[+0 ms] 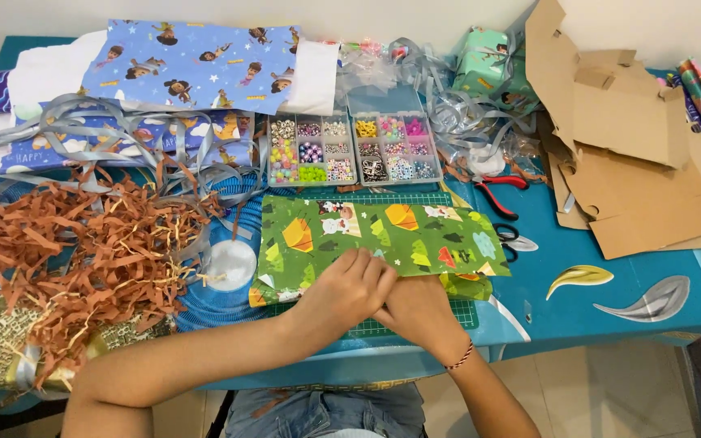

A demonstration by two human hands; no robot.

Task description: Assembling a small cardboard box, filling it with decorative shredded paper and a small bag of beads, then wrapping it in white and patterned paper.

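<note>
Green wrapped parcel (383, 235) lies flat on the counter (610, 300), on a cutting mat. Left hand (349, 294) and right hand (417, 307), fingers curled, press its near edge together. Bead box (350, 148) just beyond parcel; scissors (511, 239) beside it; brown paper shreds (83, 243) well off, on the left hand's side.

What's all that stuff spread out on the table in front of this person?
Green wrapping paper: one, tree print, centre, under both hands.
Cutting mat: one, green, beneath that paper.
Bead organiser: one, open, many-coloured beads, behind the paper.
Pliers: one, red handles, right of the paper.
Scissors: one, black handles, near the pliers.
Cardboard pieces: several, brown, right.
Shredded paper: heap, brown, left.
Ribbon: tangle, silver-grey, back left.
Blue wrapping paper: one sheet, back.
Left hand: pressing the paper.
Right hand: beside it.
</note>
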